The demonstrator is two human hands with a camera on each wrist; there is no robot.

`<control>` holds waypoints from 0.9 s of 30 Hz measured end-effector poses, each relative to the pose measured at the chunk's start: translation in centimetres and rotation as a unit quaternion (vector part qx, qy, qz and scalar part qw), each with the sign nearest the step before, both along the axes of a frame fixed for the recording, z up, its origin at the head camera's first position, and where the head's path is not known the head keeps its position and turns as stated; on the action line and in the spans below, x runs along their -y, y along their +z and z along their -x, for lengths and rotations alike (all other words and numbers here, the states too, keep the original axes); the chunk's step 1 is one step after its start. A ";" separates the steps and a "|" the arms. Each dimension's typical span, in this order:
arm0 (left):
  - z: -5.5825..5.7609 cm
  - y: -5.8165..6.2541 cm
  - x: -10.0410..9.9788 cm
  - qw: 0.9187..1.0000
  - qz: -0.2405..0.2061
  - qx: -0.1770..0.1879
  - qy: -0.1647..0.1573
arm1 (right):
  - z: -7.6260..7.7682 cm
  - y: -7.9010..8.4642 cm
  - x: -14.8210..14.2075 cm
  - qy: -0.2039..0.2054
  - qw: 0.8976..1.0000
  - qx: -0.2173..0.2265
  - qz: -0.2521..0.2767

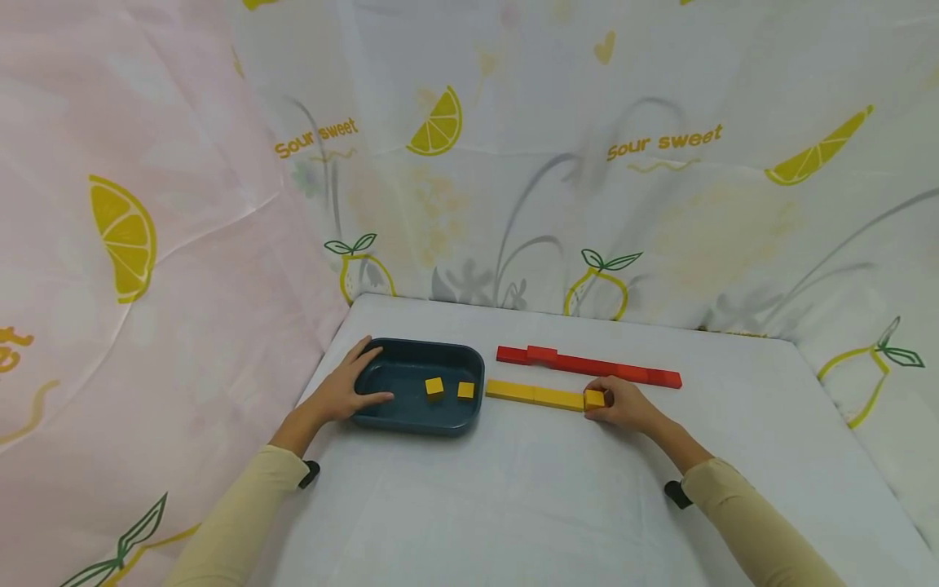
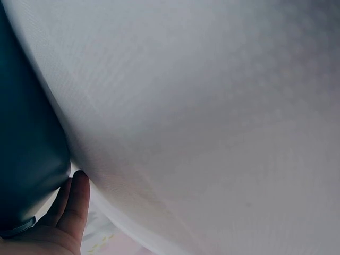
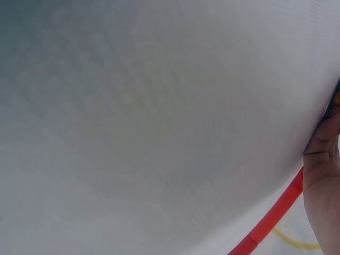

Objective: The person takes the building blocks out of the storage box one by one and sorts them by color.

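On the left of the table, my left hand holds the end of a dark blue tray, with thumb and forefinger over its rim. The left wrist view shows other fingers against the tray's outer wall. Inside the tray lie two yellow cubes, a left one and a right one. My right hand pinches a yellow block between thumb and fingers, at the right end of a row of yellow blocks. In the right wrist view this block is mostly hidden behind the fingers.
Behind the yellow row runs a longer row of red blocks, with one block near its left end standing a little out of line. White cloth covers the table. Fabric walls with lemon prints rise at the back and sides.
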State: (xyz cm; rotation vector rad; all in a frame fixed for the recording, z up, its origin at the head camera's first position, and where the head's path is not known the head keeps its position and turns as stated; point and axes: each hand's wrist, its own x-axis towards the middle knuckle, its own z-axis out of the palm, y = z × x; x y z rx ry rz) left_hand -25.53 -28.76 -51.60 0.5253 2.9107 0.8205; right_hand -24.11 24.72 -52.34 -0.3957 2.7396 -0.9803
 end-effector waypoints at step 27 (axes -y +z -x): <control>-0.1 0.0 0.0 1.000 -0.001 -0.006 -0.001 | -0.1 -0.2 0.1 -0.007 1.000 -0.002 -0.005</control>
